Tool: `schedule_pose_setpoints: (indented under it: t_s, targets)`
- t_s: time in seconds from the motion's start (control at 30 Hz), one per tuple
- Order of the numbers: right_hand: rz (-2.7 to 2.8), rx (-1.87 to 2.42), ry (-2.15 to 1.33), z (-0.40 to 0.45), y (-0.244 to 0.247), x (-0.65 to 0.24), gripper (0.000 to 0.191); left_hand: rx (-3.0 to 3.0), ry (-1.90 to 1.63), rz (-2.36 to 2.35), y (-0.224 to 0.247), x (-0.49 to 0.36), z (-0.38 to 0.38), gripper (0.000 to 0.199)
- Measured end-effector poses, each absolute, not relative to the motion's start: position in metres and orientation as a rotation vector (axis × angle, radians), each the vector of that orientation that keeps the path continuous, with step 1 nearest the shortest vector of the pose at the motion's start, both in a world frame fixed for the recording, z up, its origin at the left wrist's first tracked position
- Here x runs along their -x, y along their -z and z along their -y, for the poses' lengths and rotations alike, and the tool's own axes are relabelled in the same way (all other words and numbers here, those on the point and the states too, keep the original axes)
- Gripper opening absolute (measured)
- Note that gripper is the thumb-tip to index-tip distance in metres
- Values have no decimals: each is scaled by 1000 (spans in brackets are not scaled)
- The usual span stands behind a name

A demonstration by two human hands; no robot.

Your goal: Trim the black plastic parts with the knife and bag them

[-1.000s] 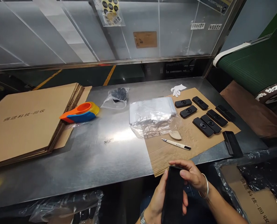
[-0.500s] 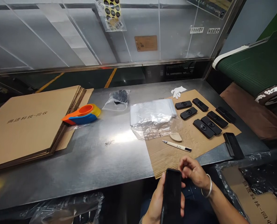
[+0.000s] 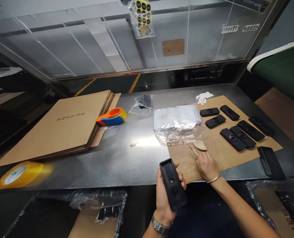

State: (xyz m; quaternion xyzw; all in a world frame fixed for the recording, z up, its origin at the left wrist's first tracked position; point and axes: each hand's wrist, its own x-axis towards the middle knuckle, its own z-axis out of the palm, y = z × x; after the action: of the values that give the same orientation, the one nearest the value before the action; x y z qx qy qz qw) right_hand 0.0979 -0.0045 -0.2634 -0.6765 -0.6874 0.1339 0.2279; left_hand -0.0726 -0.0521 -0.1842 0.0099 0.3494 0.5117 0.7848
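Observation:
My left hand is wrapped round a black rectangular case, its hollow side facing up with a small round hole near the middle. To its right, my right hand is closed on the pen-shaped craft knife over the cardboard sheet. The knife's tip points up and left, and most of its handle is hidden by the fingers. Just above that hand lies a beige rounded piece. Several black parts with round centres, one of them here, lie on the sheet's right half.
Clear plastic bags lie mid-table, a white glove behind. At left are stacked cardboard, a tape dispenser and a yellow tape roll. A black tray rests at the right edge. Lined boxes stand below.
My right hand has moved onto the craft knife and taken hold of it. My left hand has raised and tilted the black case. The view has shifted left, showing the tape roll.

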Motion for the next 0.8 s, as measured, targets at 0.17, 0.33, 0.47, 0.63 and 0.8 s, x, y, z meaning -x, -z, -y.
schedule_pose_setpoints:
  t_s: [0.17,0.33,0.47,0.63,0.8]
  targets:
    - [1892,1740,-676,46,225,-97,36,-28,-1255,-792,185,81,45,48]
    - [1762,1314,-1644,95,175,-80,33,-90,-1364,-803,184,84,41,50]
    - [1831,1373,-1775,103,160,-65,40,-175,-1426,-817,182,84,43,52]
    - [1886,1421,-1785,98,164,-57,42,-253,-1480,-808,180,83,46,54]
    - [1978,1356,-1665,102,174,-59,39,-276,-1483,-805,179,82,45,54]
